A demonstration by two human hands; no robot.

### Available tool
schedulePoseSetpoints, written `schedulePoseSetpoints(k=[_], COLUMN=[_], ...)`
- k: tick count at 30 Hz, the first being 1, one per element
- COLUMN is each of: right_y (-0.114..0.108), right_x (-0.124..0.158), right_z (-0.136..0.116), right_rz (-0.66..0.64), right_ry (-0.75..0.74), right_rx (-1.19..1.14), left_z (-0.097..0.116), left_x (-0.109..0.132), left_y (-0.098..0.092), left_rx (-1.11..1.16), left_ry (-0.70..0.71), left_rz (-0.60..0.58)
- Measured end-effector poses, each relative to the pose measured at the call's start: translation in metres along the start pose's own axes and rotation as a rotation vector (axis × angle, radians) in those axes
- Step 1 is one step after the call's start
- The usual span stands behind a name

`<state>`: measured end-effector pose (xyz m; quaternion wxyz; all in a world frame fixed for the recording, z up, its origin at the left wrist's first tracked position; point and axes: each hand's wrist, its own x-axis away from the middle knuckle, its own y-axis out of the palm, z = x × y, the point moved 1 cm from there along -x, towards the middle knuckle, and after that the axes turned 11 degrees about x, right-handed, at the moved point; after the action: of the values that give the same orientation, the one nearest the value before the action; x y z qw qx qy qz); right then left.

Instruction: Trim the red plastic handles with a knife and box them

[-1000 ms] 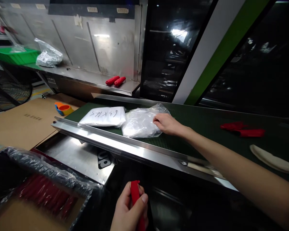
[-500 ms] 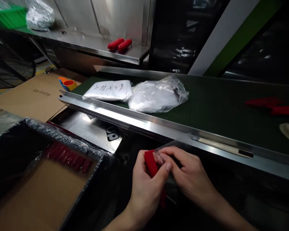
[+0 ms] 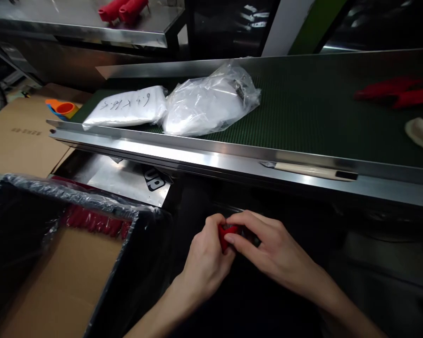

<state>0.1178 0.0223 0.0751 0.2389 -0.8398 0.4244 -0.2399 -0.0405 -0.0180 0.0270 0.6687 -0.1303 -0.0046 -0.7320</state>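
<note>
Both hands meet low in front of me, below the steel rail of the conveyor. My left hand (image 3: 206,256) is closed around a small red piece (image 3: 226,233), of which only the top end shows. My right hand (image 3: 268,249) pinches at the same red piece with thumb and forefinger; a thin clear film may lie between the fingers, but I cannot make it out. A cardboard box lined with black plastic (image 3: 56,263) stands to the left, with a row of red pieces (image 3: 95,223) along its far wall.
On the green conveyor belt (image 3: 303,122) lie two clear bags of white film (image 3: 204,101), more red pieces (image 3: 395,91) and a cream one (image 3: 421,134) at right. A knife (image 3: 308,170) rests on the steel rail. Two red pieces (image 3: 121,8) sit on the back shelf.
My right hand left the bag on the belt and came down to join the left hand at the red piece. The view has tilted downward, and the hands have closed more tightly over the piece.
</note>
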Motion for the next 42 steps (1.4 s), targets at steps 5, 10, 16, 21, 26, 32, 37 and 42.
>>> schedulePoseSetpoints(k=[5,10,16,21,26,32,37,42], right_y=[-0.013,-0.036,-0.039,-0.018,-0.006,0.000,0.010,0.038], right_x=[0.005,0.033,0.074,0.074,0.068,0.067,0.059,0.048], right_z=[0.004,0.013,0.022,0.021,0.026,0.041,0.046,0.028], right_rz=[-0.096,0.239,0.711,0.675,0.588,0.360,0.573,0.843], right_ry=[0.005,-0.086,-0.082,-0.335,-0.442,-0.642,-0.423,0.003], right_rx=[-0.037,0.060,0.422,0.588,0.659,0.711,0.502,0.225], left_z=[0.002,0.009,0.001,0.012,0.013,0.003,-0.001,-0.013], left_x=[0.005,-0.006,-0.032,-0.031,-0.025,-0.021,-0.015,-0.007], left_y=[0.012,0.011,-0.003,0.004,0.009,0.006,0.012,0.028], left_rx=[-0.039,0.047,0.333,0.431,0.432,0.238,0.156,0.181], left_ry=[0.050,-0.017,-0.185,-0.244,-0.200,-0.011,0.131,0.193], left_rz=[-0.089,-0.026,0.108,0.116,0.104,0.116,0.126,0.241])
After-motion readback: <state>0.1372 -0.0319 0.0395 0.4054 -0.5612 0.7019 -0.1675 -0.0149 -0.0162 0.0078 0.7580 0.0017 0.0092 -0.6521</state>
